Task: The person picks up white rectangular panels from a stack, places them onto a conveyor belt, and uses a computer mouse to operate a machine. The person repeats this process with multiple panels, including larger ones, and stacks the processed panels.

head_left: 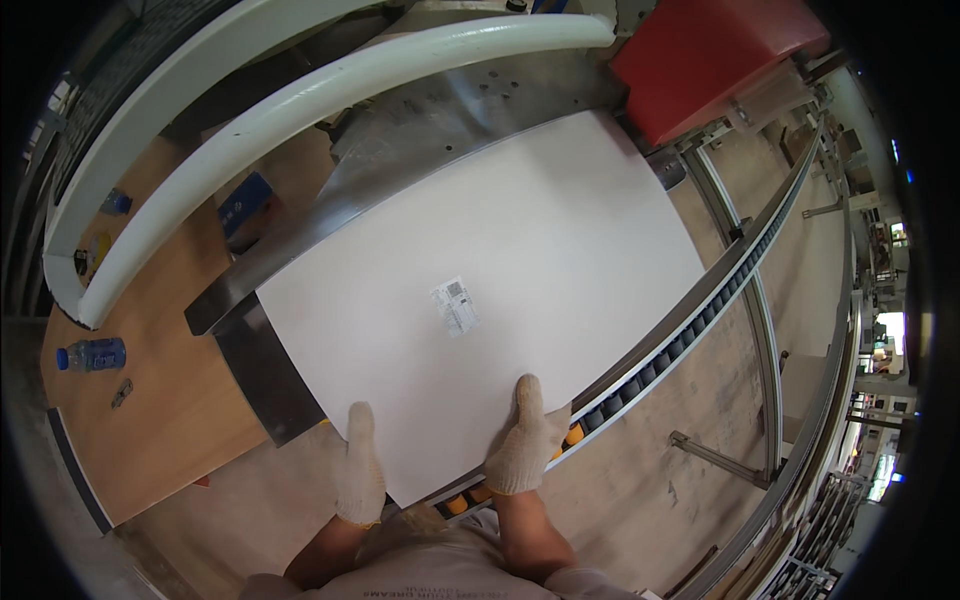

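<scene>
A large flat white panel (540, 240) lies slantwise in front of me, a small printed label (455, 306) stuck near its middle. I wear white knitted gloves. My left hand (359, 468) grips the near left corner of the panel, thumb on top. On the near edge to the right, my right hand (524, 446) holds it the same way. The fingers of both hands are mostly hidden beneath the panel. Its far side rests against a grey metal machine bed (400, 165), and its right side extends along a roller conveyor (660, 362).
A thick white curved frame (330, 88) arches over the far left. Beyond the panel's far right corner sits a red machine housing (715, 60). On the wooden table (190, 420) at left are a bottle with a blue cap (92, 354) and a blue box (247, 208).
</scene>
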### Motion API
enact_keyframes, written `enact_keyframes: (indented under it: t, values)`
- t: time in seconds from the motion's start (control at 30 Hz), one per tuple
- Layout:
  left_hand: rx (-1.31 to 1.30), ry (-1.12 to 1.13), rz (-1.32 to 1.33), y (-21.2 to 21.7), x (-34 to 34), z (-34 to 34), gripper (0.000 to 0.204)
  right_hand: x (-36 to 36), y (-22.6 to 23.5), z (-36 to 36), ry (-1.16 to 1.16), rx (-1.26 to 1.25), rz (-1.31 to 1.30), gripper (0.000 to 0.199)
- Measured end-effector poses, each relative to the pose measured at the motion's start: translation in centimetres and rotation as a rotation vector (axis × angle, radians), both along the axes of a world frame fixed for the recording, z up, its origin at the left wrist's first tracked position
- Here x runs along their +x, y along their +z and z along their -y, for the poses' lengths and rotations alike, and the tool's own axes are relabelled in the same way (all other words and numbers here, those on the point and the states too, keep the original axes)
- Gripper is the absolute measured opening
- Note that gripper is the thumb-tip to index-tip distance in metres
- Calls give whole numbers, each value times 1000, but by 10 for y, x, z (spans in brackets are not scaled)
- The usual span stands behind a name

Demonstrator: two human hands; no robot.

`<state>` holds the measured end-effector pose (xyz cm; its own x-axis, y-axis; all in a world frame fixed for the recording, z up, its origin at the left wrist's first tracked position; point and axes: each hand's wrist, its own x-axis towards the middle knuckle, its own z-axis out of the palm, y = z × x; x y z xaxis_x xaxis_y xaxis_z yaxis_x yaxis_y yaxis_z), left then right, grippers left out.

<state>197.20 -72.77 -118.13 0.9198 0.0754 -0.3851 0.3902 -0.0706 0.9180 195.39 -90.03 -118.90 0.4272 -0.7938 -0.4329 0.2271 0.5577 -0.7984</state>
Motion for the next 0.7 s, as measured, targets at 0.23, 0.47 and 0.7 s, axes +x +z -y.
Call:
enact_keyframes:
  t: [0.23,0.47,0.7]
  values:
    - [-65,18,33,-5,0,14,51,5,8,18,-6,49,-100,51]
    - [-21,104,-37,-5,1,23,56,8,5,28,43,-5,-115,51]
    - [139,-17,99,-4,16,44,59,18,5,50,8,34,-68,52]
